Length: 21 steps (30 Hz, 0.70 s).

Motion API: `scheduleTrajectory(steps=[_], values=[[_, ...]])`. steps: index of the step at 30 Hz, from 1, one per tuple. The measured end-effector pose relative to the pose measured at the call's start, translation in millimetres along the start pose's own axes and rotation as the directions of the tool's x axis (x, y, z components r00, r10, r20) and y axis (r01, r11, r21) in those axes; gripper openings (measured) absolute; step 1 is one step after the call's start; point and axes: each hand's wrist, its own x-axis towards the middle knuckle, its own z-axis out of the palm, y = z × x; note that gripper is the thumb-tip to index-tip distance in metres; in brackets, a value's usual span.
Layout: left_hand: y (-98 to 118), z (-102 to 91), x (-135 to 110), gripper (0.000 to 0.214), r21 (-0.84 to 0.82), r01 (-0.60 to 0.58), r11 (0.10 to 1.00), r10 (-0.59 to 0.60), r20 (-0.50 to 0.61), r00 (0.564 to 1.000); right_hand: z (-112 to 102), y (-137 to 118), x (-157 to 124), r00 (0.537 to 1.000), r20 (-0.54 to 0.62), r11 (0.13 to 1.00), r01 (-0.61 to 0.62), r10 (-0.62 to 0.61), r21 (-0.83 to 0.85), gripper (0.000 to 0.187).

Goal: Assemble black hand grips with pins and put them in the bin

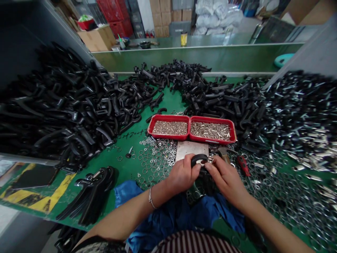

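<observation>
In front of me, my left hand point(185, 172) is closed around a black curved plastic part point(199, 159), whose hooked end shows above the fingers. My right hand point(225, 177) pinches at the right side of that part, where small shiny metal pieces point(210, 159) show between the fingertips. What exactly the right fingers grip is partly hidden. Just beyond both hands lies a flat metal plate point(190, 149). Behind it stand a red tray point(168, 135) of tiny metal pieces and a second red tray point(231, 131) of small metal pins. Loose metal rings point(155, 158) surround the work spot.
Black plastic parts point(79, 109) are heaped at left and along the back. Black-and-metal pieces point(302, 105) pile up at right, with more rings point(284, 196) below. A red-handled tool point(243, 166) and a hammer point(224, 154) lie nearby. Several finished-looking black parts point(92, 193) sit front left.
</observation>
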Motion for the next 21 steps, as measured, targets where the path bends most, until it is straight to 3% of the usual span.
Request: scheduleTrajectory(steps=[2, 5, 9, 13, 16, 19, 21], values=[[-2.4, -10.0, -0.3, 0.054, 0.011, -0.12, 0.993, 0.118, 0.101, 0.988, -2.3, -2.1, -1.9, 0.997, 0.081, 0.999, -0.006, 0.002, 0.049, 0.026], [-1.7, -24.8, -2.6, 0.072, -0.022, -0.254, 0.967, 0.25, 0.279, 0.927, -0.7, -6.5, -6.7, 0.986, 0.166, 0.985, -0.022, -0.007, 0.173, 0.027], [8.5, -38.7, -4.7, 0.072, 0.042, -0.288, 0.957, 0.253, 0.37, 0.894, 5.4, -14.5, -14.6, 0.984, 0.176, 0.977, -0.06, 0.023, 0.206, 0.028], [14.4, -42.8, 14.1, 0.07, 0.118, -0.278, 0.953, 0.202, 0.437, 0.876, 8.6, -10.3, -4.4, 0.979, 0.185, 0.978, -0.116, 0.084, 0.172, 0.03], [7.7, -39.5, 40.1, 0.066, 0.128, -0.218, 0.968, 0.132, 0.478, 0.868, 2.0, 7.0, 23.9, 0.98, 0.176, 0.994, -0.103, 0.097, 0.029, 0.031], [-5.9, -36.0, 61.3, 0.056, 0.259, -0.255, 0.932, 0.102, 0.488, 0.867, -20.7, 33.1, 58.6, 0.998, 0.05, 0.977, 0.043, -0.033, -0.209, 0.03], [-14.5, -36.5, 72.0, 0.046, 0.387, -0.317, 0.866, 0.1, 0.487, 0.868, -40.9, 51.8, 77.9, 0.989, -0.058, 0.913, 0.103, -0.137, -0.394, 0.024]])
